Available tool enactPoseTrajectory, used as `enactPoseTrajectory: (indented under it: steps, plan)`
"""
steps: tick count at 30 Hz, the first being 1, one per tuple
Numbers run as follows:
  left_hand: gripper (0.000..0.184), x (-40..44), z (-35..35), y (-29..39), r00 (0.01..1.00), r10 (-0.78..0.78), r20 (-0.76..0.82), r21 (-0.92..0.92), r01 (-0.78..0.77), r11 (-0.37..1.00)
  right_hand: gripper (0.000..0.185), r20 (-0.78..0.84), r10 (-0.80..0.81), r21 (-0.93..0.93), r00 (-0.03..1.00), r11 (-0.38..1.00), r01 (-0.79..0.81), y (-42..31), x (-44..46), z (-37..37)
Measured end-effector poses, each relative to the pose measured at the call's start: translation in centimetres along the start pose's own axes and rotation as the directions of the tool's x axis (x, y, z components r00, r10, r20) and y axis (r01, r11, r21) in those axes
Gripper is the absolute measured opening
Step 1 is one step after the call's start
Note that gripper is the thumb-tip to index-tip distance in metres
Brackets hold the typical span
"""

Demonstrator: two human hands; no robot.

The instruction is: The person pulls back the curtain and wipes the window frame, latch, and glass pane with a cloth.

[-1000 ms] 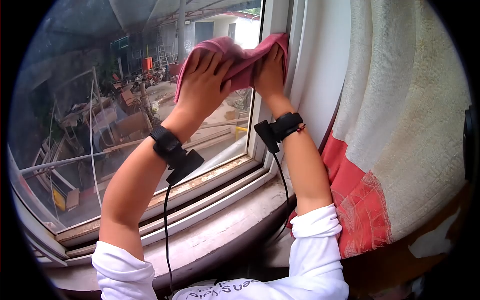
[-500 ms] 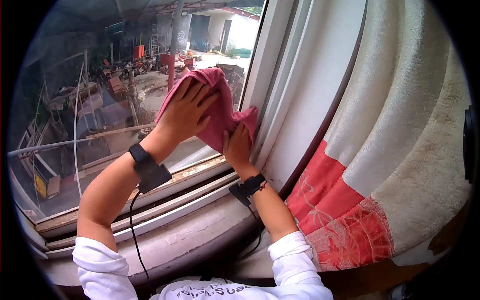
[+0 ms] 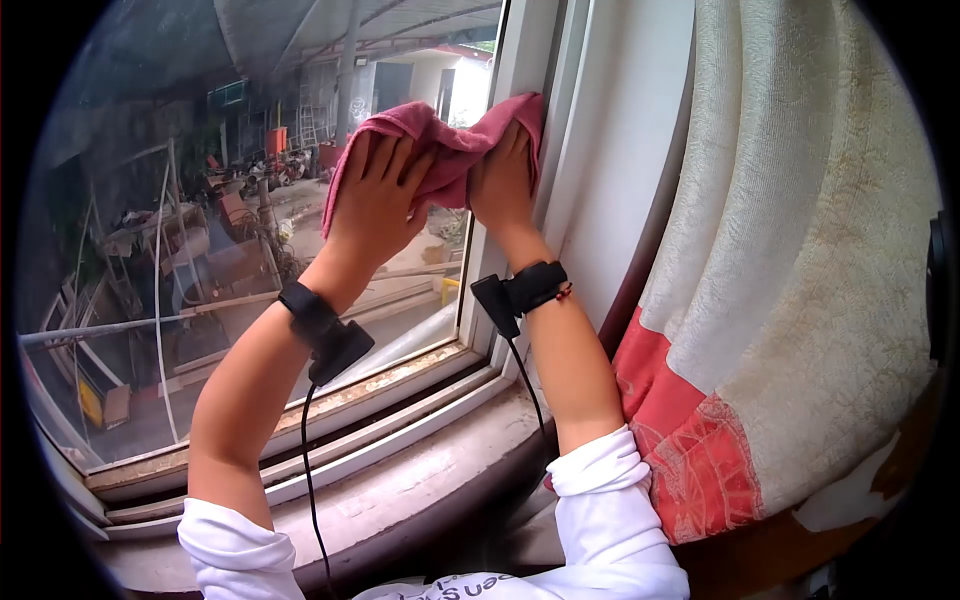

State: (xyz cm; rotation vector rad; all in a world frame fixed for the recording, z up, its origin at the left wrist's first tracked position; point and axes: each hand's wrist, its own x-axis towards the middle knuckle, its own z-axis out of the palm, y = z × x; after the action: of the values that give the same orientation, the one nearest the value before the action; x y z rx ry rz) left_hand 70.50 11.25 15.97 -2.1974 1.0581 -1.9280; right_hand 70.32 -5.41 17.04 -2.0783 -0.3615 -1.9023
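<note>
A pink cloth (image 3: 452,150) is bunched under both of my hands, high on the right side of the window pane (image 3: 420,255). My left hand (image 3: 385,200) holds its left part against the glass, the fingers slightly spread over the fabric. Closer to the frame, my right hand (image 3: 508,185) has hold of the other end, its fingers bent into the cloth. That end reaches over the white window frame (image 3: 530,60). The palms and the side of the cloth facing the glass are hidden.
A pale curtain (image 3: 780,200) with red patterned panels hangs at the right. Below runs the window track (image 3: 330,425) and a worn sill (image 3: 420,455). Black wrist straps (image 3: 335,345) trail cables past my forearms. Clutter and a ladder (image 3: 308,115) stand outside behind the glass.
My right hand has moved up along the window frame, carrying its end of the cloth higher. My left hand has shifted slightly right, and the camera view has moved somewhat.
</note>
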Motion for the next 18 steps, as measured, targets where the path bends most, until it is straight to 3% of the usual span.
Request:
enactPoseTrajectory:
  steps: [3, 4, 5, 8, 10, 11, 15, 18]
  plan:
    - [0.050, -2.5, 0.9, 1.6, 0.993, 0.070, 0.097, -0.141, -0.055, 0.989, 0.059, 0.117, 0.070, 0.007, 0.991, 0.997, -0.071, 0.2, -5.1, 0.2]
    - [0.049, -3.5, 1.4, 2.2, 0.984, 0.096, 0.150, -0.179, -0.069, 0.981, 0.062, 0.193, 0.045, -0.101, 0.980, 0.995, -0.025, 0.0, -7.6, -0.1]
    - [0.049, -4.5, 1.7, 2.7, 0.981, 0.105, 0.164, -0.201, -0.071, 0.977, 0.066, 0.288, 0.171, -0.067, 0.942, 0.985, -0.158, 0.0, -10.8, 0.0]
    - [0.044, -6.4, 2.2, 3.8, 0.966, 0.187, 0.176, -0.343, -0.118, 0.932, 0.066, 0.352, 0.249, -0.112, 0.902, 0.968, -0.223, -0.6, -16.9, -1.0]
    - [0.042, -5.7, 1.6, 3.8, 0.981, 0.144, 0.131, -0.353, -0.089, 0.932, 0.068, 0.314, 0.076, -0.111, 0.946, 0.993, -0.043, -0.7, -15.7, -2.2]
    - [0.041, -5.2, 1.5, 3.8, 0.990, 0.107, 0.089, -0.361, -0.068, 0.930, 0.063, 0.189, -0.057, -0.151, 0.980, 0.985, 0.086, -0.2, -13.9, -2.7]
    - [0.037, -0.1, 1.5, 3.3, 0.996, 0.045, -0.079, -0.248, -0.064, 0.967, 0.059, 0.000, -0.244, -0.220, 0.970, 0.946, 0.238, 0.2, -1.4, -6.2]
    - [0.040, 3.8, 0.8, 2.8, 0.995, -0.047, -0.091, -0.327, 0.015, 0.945, 0.058, -0.038, -0.280, -0.321, 0.959, 0.912, 0.254, 2.2, 5.0, -6.8]
